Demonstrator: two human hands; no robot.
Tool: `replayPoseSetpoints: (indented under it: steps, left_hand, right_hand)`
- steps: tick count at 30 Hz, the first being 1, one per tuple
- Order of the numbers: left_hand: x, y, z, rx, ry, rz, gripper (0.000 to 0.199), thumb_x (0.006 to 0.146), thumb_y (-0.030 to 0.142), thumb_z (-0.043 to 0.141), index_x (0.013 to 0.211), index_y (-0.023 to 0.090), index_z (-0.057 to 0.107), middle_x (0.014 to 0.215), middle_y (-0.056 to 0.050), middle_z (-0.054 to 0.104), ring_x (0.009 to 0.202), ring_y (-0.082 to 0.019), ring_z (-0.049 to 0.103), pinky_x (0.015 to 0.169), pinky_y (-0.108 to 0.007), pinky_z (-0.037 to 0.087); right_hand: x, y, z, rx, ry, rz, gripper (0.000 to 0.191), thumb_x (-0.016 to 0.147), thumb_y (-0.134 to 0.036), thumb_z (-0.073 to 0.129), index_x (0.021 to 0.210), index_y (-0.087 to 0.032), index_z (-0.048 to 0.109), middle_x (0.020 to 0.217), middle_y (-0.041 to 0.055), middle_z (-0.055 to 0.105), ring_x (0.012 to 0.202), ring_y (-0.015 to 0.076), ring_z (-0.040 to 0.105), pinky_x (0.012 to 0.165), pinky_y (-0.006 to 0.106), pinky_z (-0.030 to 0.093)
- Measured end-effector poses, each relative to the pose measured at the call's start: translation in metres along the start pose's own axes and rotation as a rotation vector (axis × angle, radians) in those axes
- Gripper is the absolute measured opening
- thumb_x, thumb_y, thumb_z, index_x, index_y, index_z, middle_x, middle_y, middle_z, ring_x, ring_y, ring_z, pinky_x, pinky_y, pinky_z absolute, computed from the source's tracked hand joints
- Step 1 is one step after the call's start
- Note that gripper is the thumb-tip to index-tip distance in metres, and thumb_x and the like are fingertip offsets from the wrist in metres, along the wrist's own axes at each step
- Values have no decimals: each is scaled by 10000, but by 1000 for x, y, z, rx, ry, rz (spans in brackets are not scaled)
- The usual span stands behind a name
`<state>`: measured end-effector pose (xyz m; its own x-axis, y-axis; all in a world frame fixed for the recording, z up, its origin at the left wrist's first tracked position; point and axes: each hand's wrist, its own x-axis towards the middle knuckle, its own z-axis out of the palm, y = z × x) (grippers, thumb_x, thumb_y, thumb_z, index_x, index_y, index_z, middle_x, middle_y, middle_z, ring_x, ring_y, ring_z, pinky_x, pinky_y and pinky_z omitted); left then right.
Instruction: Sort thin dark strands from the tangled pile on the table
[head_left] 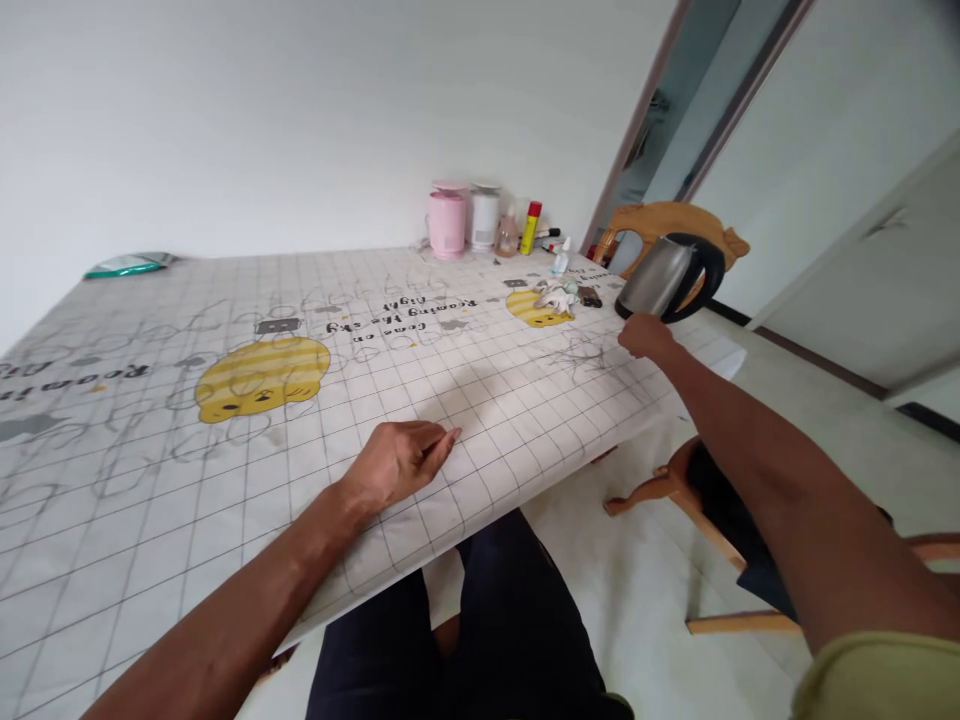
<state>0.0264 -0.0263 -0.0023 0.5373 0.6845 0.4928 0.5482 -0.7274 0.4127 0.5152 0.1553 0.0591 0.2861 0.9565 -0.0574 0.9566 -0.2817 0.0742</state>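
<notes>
My left hand (pixel 405 460) rests on the tablecloth (pixel 465 490) near its front edge, fingers curled in and thumb pressed against them. Whatever may be between those fingers is too small to see. Farther right, my right hand (pixel 646 338) is stretched out with its fingers closed, in front of a steel electric kettle (pixel 660 280) with a black handle. It appears apart from that handle, and its grip is hidden. A loose tangle of thin dark strands (pixel 579 357) lies on the cloth just left of my right hand.
Along the wall stand a pink canister (pixel 448 222), a white canister (pixel 484 218), a pinkish bottle (pixel 508 236) and a yellow tube with a red cap (pixel 530 228). Crumpled pale material (pixel 556 298) lies by the kettle. A green-edged packet (pixel 129 265) sits far left; a wooden chair (pixel 679 217) stands right.
</notes>
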Motion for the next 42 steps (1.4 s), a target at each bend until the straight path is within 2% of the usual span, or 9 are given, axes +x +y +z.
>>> replayPoseSetpoints:
  steps: [2,5,8,15,20,28,30,35,42]
  left_hand:
    - [1,2,-2,-1,-26,-31,501,1140,382,464,675,198,440,616,39,452,549,-101,414,563,-285,317]
    - [2,5,-4,-3,-66,-58,501,1137,395,452,677,198,438,623,35,461,562,-104,424,578,-284,326]
    - [3,4,-4,14,-76,-74,497,1131,395,453,675,198,431,620,35,450,555,-105,395,567,-287,307]
    - [3,5,-3,11,-90,-94,493,1124,393,453,672,199,422,613,27,452,550,-109,416,559,-273,316]
    - [4,5,-4,13,-92,-87,483,1124,383,457,679,198,422,619,29,458,558,-108,422,571,-275,312]
    - [4,6,-5,18,-132,-138,481,1112,403,452,677,197,454,631,17,502,575,-119,451,585,-275,321]
    - [5,7,-6,16,-136,-144,475,1113,404,445,687,197,482,643,12,534,584,-122,477,593,-273,331]
    - [5,6,-6,11,-146,-141,475,1115,417,432,699,200,508,656,7,565,588,-129,491,599,-277,338]
    - [6,5,-8,22,-158,-190,482,1099,439,445,679,205,488,639,9,547,579,-134,472,601,-288,333]
  right_hand:
    - [7,6,5,30,22,54,220,913,-176,656,1018,-49,802,879,218,763,855,307,755,818,365,572]
    - [16,9,13,45,100,58,322,892,-175,657,1142,-29,796,1105,290,768,1068,374,741,888,393,572]
    - [25,4,19,73,142,-5,357,913,-163,614,1205,-55,789,1263,277,751,1217,375,692,986,393,544]
    - [50,-21,27,160,29,-33,306,955,-374,694,1026,-104,820,1067,206,788,1049,332,739,862,340,570]
    - [54,-36,29,198,-26,-14,283,885,-330,795,1019,-81,810,999,192,782,944,291,745,764,310,567]
    - [42,-21,-8,193,-11,-96,205,957,-262,724,1052,-98,804,908,127,788,753,210,725,679,276,553]
    - [38,-14,-22,166,11,-133,196,970,-256,701,1049,-110,805,928,129,796,796,223,738,712,282,562]
    - [27,-8,-41,35,133,-218,174,932,-149,653,993,-112,811,1097,207,799,1138,339,705,967,372,533]
    - [11,-2,-44,-56,174,-282,208,971,-188,597,936,-124,791,1063,215,792,1094,337,696,941,376,508]
